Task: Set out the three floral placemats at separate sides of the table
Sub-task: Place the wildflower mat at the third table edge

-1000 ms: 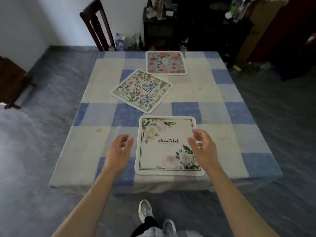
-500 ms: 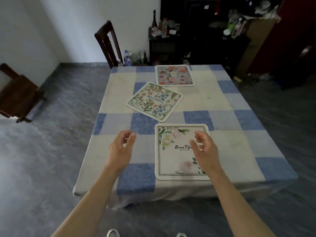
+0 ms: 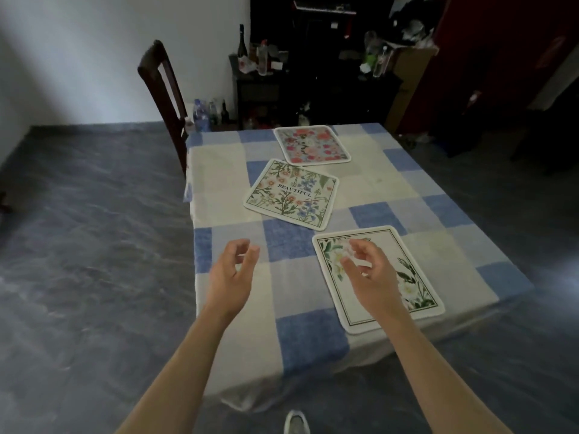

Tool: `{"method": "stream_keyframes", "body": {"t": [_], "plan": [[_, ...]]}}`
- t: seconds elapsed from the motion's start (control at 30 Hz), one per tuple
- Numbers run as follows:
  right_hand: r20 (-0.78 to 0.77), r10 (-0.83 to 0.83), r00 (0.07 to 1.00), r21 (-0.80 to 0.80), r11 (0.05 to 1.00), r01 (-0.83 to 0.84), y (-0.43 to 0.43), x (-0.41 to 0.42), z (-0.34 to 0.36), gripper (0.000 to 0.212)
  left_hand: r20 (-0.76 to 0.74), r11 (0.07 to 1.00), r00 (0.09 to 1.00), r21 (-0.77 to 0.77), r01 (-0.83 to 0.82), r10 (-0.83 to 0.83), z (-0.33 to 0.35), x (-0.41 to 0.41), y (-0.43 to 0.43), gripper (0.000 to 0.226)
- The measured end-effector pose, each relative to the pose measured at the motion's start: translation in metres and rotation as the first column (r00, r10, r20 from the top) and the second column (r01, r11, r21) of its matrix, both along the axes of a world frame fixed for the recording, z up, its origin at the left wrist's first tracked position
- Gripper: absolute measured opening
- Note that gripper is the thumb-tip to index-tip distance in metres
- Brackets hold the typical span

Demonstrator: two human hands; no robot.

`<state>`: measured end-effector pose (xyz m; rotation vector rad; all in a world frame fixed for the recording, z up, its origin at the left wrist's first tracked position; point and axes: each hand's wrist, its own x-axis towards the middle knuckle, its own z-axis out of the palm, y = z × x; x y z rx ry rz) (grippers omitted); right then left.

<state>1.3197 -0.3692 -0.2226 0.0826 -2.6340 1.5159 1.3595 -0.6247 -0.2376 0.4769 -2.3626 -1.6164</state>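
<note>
Three floral placemats lie on a table with a blue and cream checked cloth (image 3: 416, 183). A white placemat with pale roses (image 3: 404, 245) sits at the near edge. A green-and-orange "BEAUTIFUL" placemat (image 3: 291, 194) lies tilted in the middle. A pink-flowered placemat (image 3: 311, 144) rests at the far edge. My left hand (image 3: 230, 278) hovers above the cloth left of the near mat, fingers loosely curled, holding nothing. My right hand (image 3: 371, 277) hovers over the near mat's left part, fingers apart and empty.
A dark wooden chair (image 3: 166, 98) stands at the table's far left corner, with bottles (image 3: 203, 115) on the floor beside it. A dark cabinet (image 3: 282, 89) with bottles and clutter stands behind the table. Grey floor surrounds the table. My shoe (image 3: 296, 422) shows below.
The view has shifted to the left, so the table now sits further right. Both hands have lifted off the near placemat and moved left with the view; all three mats stay put.
</note>
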Motion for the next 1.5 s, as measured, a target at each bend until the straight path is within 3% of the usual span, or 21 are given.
{"method": "stream_keyframes", "body": {"t": [0.17, 0.57, 0.77, 1.03, 1.23, 1.5], "plan": [[0.024, -0.010, 1.000, -0.052, 0.999, 0.011, -0.021, -0.015, -0.007, 0.038, 0.060, 0.999, 0.997, 0.026, -0.047, 0.045, 0.004, -0.013, -0.027, 0.036], [0.068, -0.102, 0.992, -0.097, 0.989, 0.108, -0.102, -0.039, -0.022, 0.040, 0.074, 0.999, 0.996, -0.025, 0.048, -0.046, 0.003, -0.057, -0.112, 0.041], [0.075, -0.224, 0.972, -0.115, 0.966, 0.232, -0.193, -0.036, -0.020, 0.042, 0.037, 0.977, 0.977, -0.027, 0.213, -0.212, 0.001, -0.079, -0.196, 0.037], [0.045, -0.169, 0.985, -0.069, 0.983, 0.172, -0.317, -0.040, -0.003, 0.043, -0.028, 0.970, 0.971, -0.069, 0.235, -0.237, 0.023, -0.085, -0.314, 0.032], [0.028, -0.209, 0.978, -0.154, 0.965, 0.210, -0.344, -0.070, 0.012, 0.039, -0.051, 0.953, 0.952, -0.060, 0.298, -0.301, 0.037, -0.133, -0.328, 0.037], [0.081, -0.341, 0.937, -0.181, 0.919, 0.350, -0.339, -0.116, -0.027, 0.041, 0.066, 0.888, 0.899, -0.141, 0.437, -0.432, 0.016, -0.186, -0.322, 0.039]]}}
